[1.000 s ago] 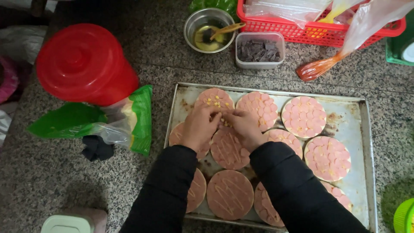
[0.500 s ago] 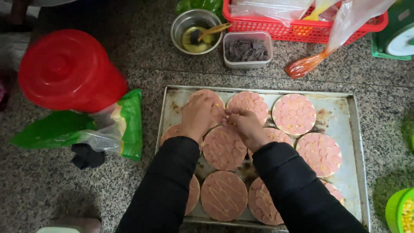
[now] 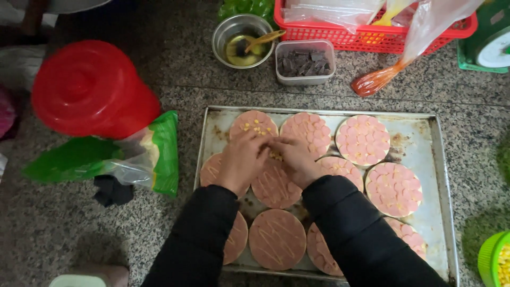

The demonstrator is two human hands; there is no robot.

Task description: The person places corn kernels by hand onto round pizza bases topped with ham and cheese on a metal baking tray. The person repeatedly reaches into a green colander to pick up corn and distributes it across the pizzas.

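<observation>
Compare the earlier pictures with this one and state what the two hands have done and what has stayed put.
Both the left hand and right hand stayed together over the metal tray, shifting slightly from the upper-left round towards the round below, yellow bits between the fingertips. Nothing was picked up or released. The rounds, red lid and bowl kept their places.

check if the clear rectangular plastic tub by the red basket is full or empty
Partly full: the clear rectangular plastic tub has no lid on, and dark chunks cover its bottom.
</observation>
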